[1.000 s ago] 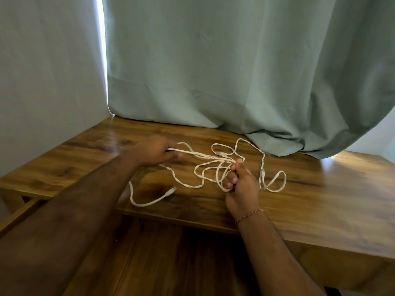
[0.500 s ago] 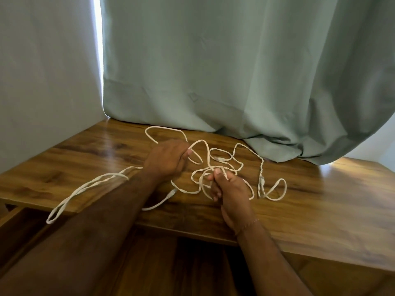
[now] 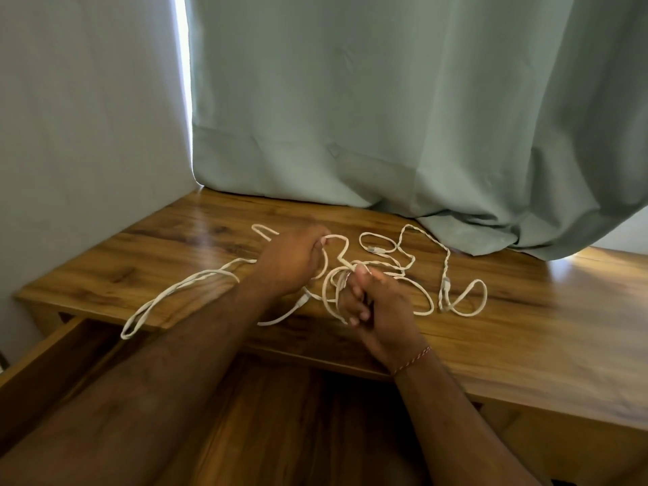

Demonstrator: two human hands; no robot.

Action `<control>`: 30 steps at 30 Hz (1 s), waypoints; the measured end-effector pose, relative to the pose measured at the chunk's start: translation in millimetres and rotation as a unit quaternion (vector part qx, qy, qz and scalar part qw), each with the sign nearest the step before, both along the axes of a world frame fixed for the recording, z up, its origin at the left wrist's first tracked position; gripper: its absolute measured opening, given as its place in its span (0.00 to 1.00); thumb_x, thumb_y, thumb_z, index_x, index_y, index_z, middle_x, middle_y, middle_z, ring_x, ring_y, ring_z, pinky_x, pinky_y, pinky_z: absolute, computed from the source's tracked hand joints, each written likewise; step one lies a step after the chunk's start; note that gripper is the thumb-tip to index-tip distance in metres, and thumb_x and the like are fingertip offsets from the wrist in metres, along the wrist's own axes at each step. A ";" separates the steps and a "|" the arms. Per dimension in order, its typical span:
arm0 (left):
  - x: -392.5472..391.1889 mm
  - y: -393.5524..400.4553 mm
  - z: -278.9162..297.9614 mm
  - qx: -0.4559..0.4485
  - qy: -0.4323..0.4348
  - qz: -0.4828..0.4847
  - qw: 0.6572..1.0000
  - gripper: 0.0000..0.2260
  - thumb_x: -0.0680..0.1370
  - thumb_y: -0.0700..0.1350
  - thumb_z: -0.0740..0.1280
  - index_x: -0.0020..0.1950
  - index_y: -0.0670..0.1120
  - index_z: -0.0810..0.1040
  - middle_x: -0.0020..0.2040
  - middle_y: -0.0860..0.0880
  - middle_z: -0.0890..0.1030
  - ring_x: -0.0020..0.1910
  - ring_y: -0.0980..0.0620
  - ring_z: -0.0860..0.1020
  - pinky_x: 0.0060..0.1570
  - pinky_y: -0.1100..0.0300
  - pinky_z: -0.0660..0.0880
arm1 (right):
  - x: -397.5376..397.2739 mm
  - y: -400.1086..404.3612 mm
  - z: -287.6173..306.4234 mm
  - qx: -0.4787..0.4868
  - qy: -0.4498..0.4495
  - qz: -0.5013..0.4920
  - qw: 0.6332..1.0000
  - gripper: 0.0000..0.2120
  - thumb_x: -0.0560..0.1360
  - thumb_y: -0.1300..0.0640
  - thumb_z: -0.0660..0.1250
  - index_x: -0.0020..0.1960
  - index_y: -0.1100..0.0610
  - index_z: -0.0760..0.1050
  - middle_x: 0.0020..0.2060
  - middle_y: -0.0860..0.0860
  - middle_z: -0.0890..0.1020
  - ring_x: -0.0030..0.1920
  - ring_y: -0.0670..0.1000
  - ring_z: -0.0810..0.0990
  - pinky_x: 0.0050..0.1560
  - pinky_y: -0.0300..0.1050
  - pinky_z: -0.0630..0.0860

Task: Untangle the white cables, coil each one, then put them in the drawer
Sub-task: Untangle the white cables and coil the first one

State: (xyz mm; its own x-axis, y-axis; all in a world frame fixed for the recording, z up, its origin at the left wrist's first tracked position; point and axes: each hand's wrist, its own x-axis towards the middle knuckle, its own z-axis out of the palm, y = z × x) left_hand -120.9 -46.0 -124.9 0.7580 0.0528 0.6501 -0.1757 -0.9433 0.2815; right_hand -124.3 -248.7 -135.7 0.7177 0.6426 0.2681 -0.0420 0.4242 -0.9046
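At the bottom of the frame, one open wooden drawer (image 3: 49, 366) juts out from under the counter (image 3: 526, 331), its side wall showing at lower left and its floor running under both forearms. Two arms reach up from the lower edge. The right one wears a thin thread bracelet (image 3: 413, 359) at the wrist.

Just above the drawer, near the counter's front edge, the right hand (image 3: 380, 310) sits at frame centre with its grip curled round several loops of the white cables (image 3: 466, 299); the fingertips pinch strands of the bunch. Slightly farther back and to the left, the left hand (image 3: 291, 261) has its grip closed on a strand that arcs out of its fist towards the right hand.

How many separate cables make up the tangle cannot be told. A doubled length trails left from under the left forearm and hangs over the counter's front edge above the drawer. One plug end lies on the counter between the two wrists. To the right of the right hand lie further loops, and two more connector-like ends show, one in the small loop behind the hands, one on the twisted strand at right.

At the back, one pale green curtain (image 3: 385, 117) hangs down onto the counter, its hem bunched at right, just beyond the farthest loop. A plain wall (image 3: 80, 117) fills the upper left.
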 end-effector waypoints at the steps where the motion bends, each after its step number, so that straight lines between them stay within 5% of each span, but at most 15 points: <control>1: -2.8 -1.8 -7.2 -0.018 0.005 0.007 1.000 0.13 0.84 0.51 0.56 0.57 0.51 0.78 0.47 0.49 0.84 0.45 0.44 0.81 0.42 0.51 0.75 | -1.9 3.1 1.1 0.041 0.032 0.011 0.999 0.16 0.82 0.50 0.61 0.38 0.56 0.71 0.25 0.50 0.65 0.27 0.49 0.64 0.31 0.42 0.65; 6: -6.3 -13.8 -27.5 0.024 0.056 -0.011 0.998 0.15 0.83 0.54 0.53 0.55 0.50 0.78 0.48 0.46 0.83 0.48 0.41 0.80 0.50 0.46 0.76 | 3.1 3.7 9.2 0.252 0.175 -0.014 0.952 0.14 0.84 0.51 0.56 0.45 0.55 0.73 0.31 0.50 0.72 0.34 0.50 0.72 0.43 0.45 0.71; 9: -7.0 -17.5 -23.7 0.057 0.066 -0.027 0.996 0.14 0.83 0.53 0.54 0.56 0.51 0.78 0.48 0.48 0.83 0.49 0.44 0.79 0.58 0.47 0.74 | 9.6 -9.3 13.9 0.308 0.204 -0.062 0.927 0.13 0.85 0.54 0.55 0.46 0.55 0.73 0.34 0.49 0.74 0.38 0.49 0.75 0.47 0.44 0.75; 11: -8.7 -19.7 -22.9 0.082 0.055 -0.040 0.994 0.12 0.84 0.52 0.55 0.54 0.51 0.78 0.46 0.49 0.83 0.47 0.46 0.78 0.54 0.50 0.73 | 12.1 -14.0 15.0 0.323 0.205 -0.087 0.920 0.12 0.86 0.55 0.55 0.48 0.56 0.73 0.36 0.50 0.75 0.40 0.50 0.77 0.50 0.44 0.76; 15: -15.3 -23.3 -14.2 0.139 0.009 -0.058 0.989 0.09 0.83 0.49 0.59 0.49 0.49 0.77 0.44 0.49 0.81 0.43 0.46 0.77 0.43 0.55 0.64 | 14.8 -11.3 8.7 0.312 0.197 -0.146 0.918 0.11 0.86 0.56 0.54 0.53 0.59 0.73 0.36 0.51 0.74 0.42 0.53 0.78 0.55 0.48 0.76; 22: -25.4 -36.5 8.7 0.268 -0.053 -0.140 0.952 0.14 0.82 0.50 0.58 0.53 0.47 0.82 0.44 0.48 0.83 0.42 0.47 0.78 0.44 0.54 0.74 | 13.6 -14.2 13.6 0.338 0.215 -0.191 0.896 0.16 0.86 0.59 0.55 0.69 0.65 0.70 0.44 0.55 0.78 0.51 0.56 0.84 0.58 0.49 0.80; 30: -28.0 -49.4 26.4 0.328 -0.172 -0.189 0.909 0.04 0.81 0.43 0.68 0.53 0.45 0.82 0.45 0.47 0.81 0.42 0.47 0.76 0.45 0.53 0.68 | 5.8 -7.6 15.3 0.118 0.011 -0.309 0.944 0.11 0.85 0.65 0.57 0.64 0.65 0.73 0.37 0.51 0.76 0.43 0.50 0.79 0.51 0.44 0.80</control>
